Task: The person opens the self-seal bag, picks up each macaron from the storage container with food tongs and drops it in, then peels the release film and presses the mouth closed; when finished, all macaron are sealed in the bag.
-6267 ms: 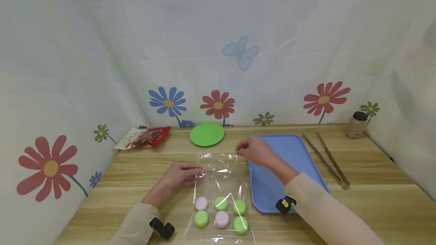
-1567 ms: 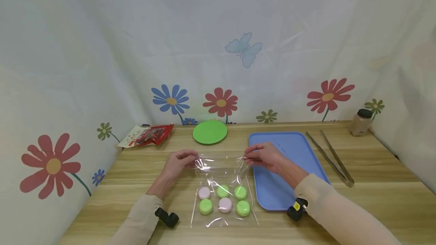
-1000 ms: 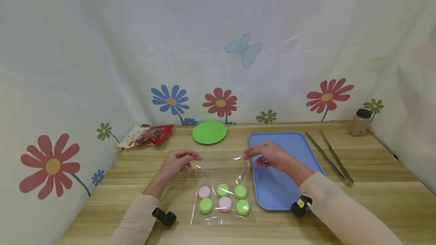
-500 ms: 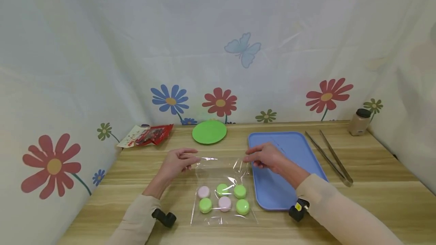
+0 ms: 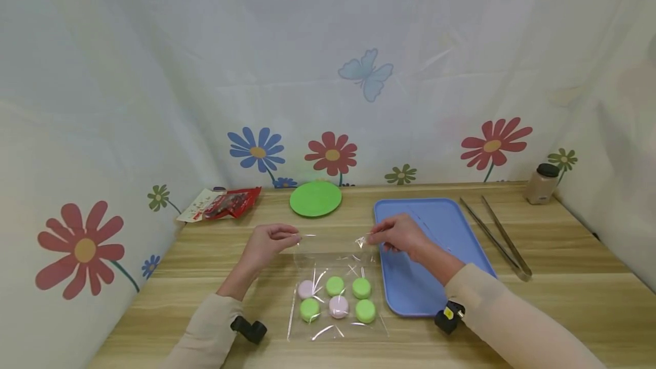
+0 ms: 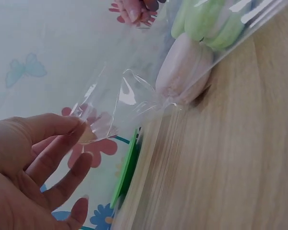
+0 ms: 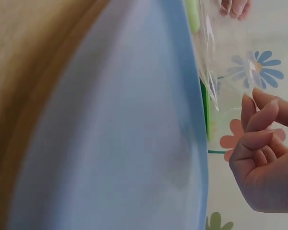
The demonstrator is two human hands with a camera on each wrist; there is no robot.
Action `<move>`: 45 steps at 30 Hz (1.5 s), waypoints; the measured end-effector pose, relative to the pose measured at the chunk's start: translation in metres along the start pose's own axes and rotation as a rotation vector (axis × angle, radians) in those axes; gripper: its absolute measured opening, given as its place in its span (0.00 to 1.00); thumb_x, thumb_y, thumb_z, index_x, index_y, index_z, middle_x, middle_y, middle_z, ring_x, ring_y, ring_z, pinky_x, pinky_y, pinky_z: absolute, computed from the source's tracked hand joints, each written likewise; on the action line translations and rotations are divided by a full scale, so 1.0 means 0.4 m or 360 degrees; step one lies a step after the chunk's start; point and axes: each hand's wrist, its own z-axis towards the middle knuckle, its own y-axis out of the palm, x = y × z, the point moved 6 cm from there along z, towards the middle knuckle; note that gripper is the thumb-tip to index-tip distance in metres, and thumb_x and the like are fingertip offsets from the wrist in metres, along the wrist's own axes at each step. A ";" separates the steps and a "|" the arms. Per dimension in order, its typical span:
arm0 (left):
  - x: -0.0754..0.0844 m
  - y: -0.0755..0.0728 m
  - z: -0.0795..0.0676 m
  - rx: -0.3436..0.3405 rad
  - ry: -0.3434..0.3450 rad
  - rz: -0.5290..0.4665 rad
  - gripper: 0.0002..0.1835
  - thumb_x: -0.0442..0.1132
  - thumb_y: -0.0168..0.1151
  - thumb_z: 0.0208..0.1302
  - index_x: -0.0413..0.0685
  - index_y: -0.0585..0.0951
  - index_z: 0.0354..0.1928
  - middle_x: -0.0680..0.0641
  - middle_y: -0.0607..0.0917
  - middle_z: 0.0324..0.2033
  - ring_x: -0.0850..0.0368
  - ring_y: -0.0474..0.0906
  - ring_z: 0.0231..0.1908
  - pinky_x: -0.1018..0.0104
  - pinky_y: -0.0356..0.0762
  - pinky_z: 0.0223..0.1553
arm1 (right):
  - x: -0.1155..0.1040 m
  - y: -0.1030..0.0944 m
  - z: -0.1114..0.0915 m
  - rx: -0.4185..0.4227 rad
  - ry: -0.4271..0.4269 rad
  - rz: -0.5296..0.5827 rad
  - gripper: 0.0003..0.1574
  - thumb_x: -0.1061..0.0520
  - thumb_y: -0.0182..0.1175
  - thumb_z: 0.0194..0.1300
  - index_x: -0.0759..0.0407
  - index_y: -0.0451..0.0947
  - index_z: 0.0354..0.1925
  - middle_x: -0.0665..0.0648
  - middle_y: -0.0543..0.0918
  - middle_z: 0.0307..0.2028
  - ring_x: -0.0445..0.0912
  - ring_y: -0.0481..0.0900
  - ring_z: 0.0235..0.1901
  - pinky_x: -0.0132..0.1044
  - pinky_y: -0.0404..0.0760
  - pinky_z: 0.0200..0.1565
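Observation:
A clear plastic bag [image 5: 335, 261] lies on the table with several macarons inside, green ones [image 5: 365, 311] and pink ones [image 5: 339, 306], in two rows near its closer end. My left hand [image 5: 269, 244] pinches the far left corner of the bag between thumb and index finger; in the left wrist view the other fingers of that hand [image 6: 43, 163] are spread loosely. With thumb and index finger, my right hand [image 5: 402, 235] pinches the far right corner, above the tray's left edge. The bag's far end is lifted off the table between both hands.
A blue tray [image 5: 425, 295] lies to the right, with metal tongs [image 5: 499, 238] beside it. A green plate [image 5: 315, 199] sits at the back, a red and white packet [image 5: 233, 204] at the back left, and a black-lidded jar [image 5: 541, 185] at the far right corner.
Earlier the hands were apart from each other's corners and the bag lay flatter and longer. Both hands have since come to its far corners, raising that end; recently their grip on it shifted slightly.

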 end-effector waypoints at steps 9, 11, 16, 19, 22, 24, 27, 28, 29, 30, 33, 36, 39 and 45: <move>-0.012 -0.011 0.000 -0.0023 -0.0052 -0.0142 0.17 0.39 0.73 0.61 0.38 0.85 0.49 0.47 0.90 0.38 0.55 0.86 0.42 0.58 0.81 0.51 | 0.032 0.045 0.001 -0.0268 0.0161 0.0431 0.29 0.62 0.66 0.65 0.72 0.74 0.61 0.56 0.88 0.32 0.36 0.70 0.17 0.26 0.66 0.19; -0.013 -0.013 -0.001 -0.0037 -0.0064 -0.0177 0.17 0.39 0.73 0.61 0.38 0.85 0.49 0.46 0.90 0.38 0.54 0.86 0.42 0.53 0.81 0.53 | 0.035 0.055 0.002 -0.0299 0.0198 0.0494 0.31 0.61 0.64 0.66 0.71 0.71 0.64 0.56 0.88 0.34 0.36 0.70 0.17 0.26 0.67 0.20; -0.011 -0.019 0.000 -0.0060 -0.0069 -0.0239 0.18 0.38 0.72 0.62 0.35 0.84 0.50 0.46 0.90 0.38 0.52 0.86 0.42 0.53 0.81 0.52 | 0.026 0.061 0.010 -0.0301 0.0191 0.0547 0.30 0.61 0.62 0.68 0.70 0.71 0.65 0.57 0.89 0.39 0.37 0.72 0.18 0.25 0.68 0.20; -0.010 -0.021 -0.001 -0.0074 -0.0058 -0.0249 0.18 0.36 0.71 0.62 0.34 0.83 0.51 0.45 0.89 0.38 0.53 0.86 0.41 0.55 0.82 0.52 | 0.024 0.057 0.015 -0.0274 0.0168 0.0510 0.28 0.61 0.63 0.68 0.71 0.73 0.63 0.59 0.89 0.42 0.38 0.75 0.17 0.25 0.70 0.20; -0.011 -0.021 -0.002 -0.0081 -0.0065 -0.0231 0.18 0.38 0.72 0.61 0.35 0.84 0.51 0.45 0.90 0.39 0.54 0.86 0.41 0.57 0.81 0.52 | 0.021 0.049 0.018 -0.0248 0.0135 0.0403 0.26 0.61 0.64 0.68 0.71 0.75 0.61 0.61 0.88 0.43 0.39 0.77 0.17 0.26 0.72 0.21; -0.012 -0.021 -0.001 -0.0076 -0.0072 -0.0212 0.20 0.40 0.73 0.60 0.36 0.84 0.51 0.46 0.90 0.39 0.55 0.86 0.42 0.57 0.80 0.53 | 0.016 0.040 0.017 -0.0240 0.0100 0.0295 0.25 0.60 0.65 0.67 0.72 0.77 0.59 0.62 0.89 0.42 0.39 0.76 0.16 0.26 0.71 0.21; -0.013 -0.020 0.001 -0.0054 -0.0065 -0.0172 0.21 0.41 0.74 0.60 0.36 0.84 0.51 0.46 0.90 0.39 0.55 0.86 0.42 0.59 0.79 0.52 | 0.003 0.025 0.016 -0.0228 0.0032 0.0106 0.22 0.60 0.66 0.66 0.70 0.80 0.55 0.61 0.89 0.38 0.39 0.72 0.15 0.27 0.69 0.20; -0.013 -0.021 0.002 -0.0041 -0.0058 -0.0159 0.20 0.40 0.74 0.60 0.36 0.84 0.50 0.46 0.90 0.39 0.55 0.86 0.42 0.60 0.79 0.51 | -0.002 0.020 0.015 -0.0231 0.0010 0.0051 0.22 0.60 0.66 0.65 0.70 0.80 0.55 0.60 0.89 0.37 0.39 0.71 0.15 0.28 0.68 0.21; -0.012 -0.021 0.002 -0.0026 -0.0054 -0.0150 0.20 0.40 0.74 0.60 0.36 0.84 0.50 0.46 0.90 0.38 0.56 0.86 0.41 0.61 0.78 0.50 | -0.009 0.017 0.014 -0.0235 -0.0019 -0.0009 0.21 0.60 0.67 0.65 0.69 0.81 0.54 0.60 0.89 0.36 0.39 0.70 0.15 0.29 0.67 0.21; -0.012 -0.022 0.002 -0.0014 -0.0050 -0.0139 0.19 0.39 0.74 0.59 0.36 0.84 0.50 0.46 0.90 0.38 0.56 0.86 0.41 0.61 0.78 0.50 | -0.013 0.014 0.013 -0.0238 -0.0041 -0.0057 0.21 0.60 0.67 0.64 0.69 0.81 0.53 0.60 0.89 0.36 0.40 0.69 0.16 0.29 0.66 0.22; -0.010 -0.023 0.002 0.0003 -0.0036 -0.0142 0.19 0.38 0.74 0.59 0.35 0.84 0.49 0.45 0.90 0.38 0.56 0.86 0.40 0.64 0.78 0.48 | -0.025 0.010 0.012 -0.0241 -0.0103 -0.0171 0.20 0.61 0.69 0.62 0.68 0.83 0.51 0.59 0.88 0.33 0.41 0.69 0.16 0.30 0.66 0.22; -0.007 -0.022 0.000 -0.0012 -0.0022 -0.0160 0.18 0.37 0.74 0.59 0.35 0.84 0.49 0.44 0.90 0.38 0.55 0.86 0.41 0.66 0.79 0.47 | -0.031 0.009 0.012 -0.0226 -0.0153 -0.0250 0.19 0.61 0.70 0.61 0.68 0.84 0.49 0.57 0.87 0.31 0.41 0.69 0.16 0.30 0.66 0.22; -0.002 -0.019 -0.003 -0.0035 -0.0014 -0.0177 0.16 0.35 0.73 0.60 0.36 0.84 0.48 0.44 0.89 0.40 0.55 0.86 0.42 0.67 0.81 0.45 | -0.032 0.007 0.012 -0.0193 -0.0199 -0.0304 0.18 0.61 0.71 0.60 0.68 0.84 0.48 0.55 0.86 0.29 0.41 0.70 0.17 0.31 0.67 0.22; 0.004 -0.020 -0.005 -0.0005 0.0039 -0.0182 0.14 0.29 0.72 0.59 0.34 0.84 0.47 0.41 0.89 0.41 0.54 0.86 0.42 0.68 0.83 0.44 | -0.041 -0.001 0.011 -0.0093 -0.0266 -0.0423 0.13 0.61 0.72 0.59 0.65 0.87 0.43 0.53 0.87 0.29 0.41 0.72 0.18 0.33 0.72 0.24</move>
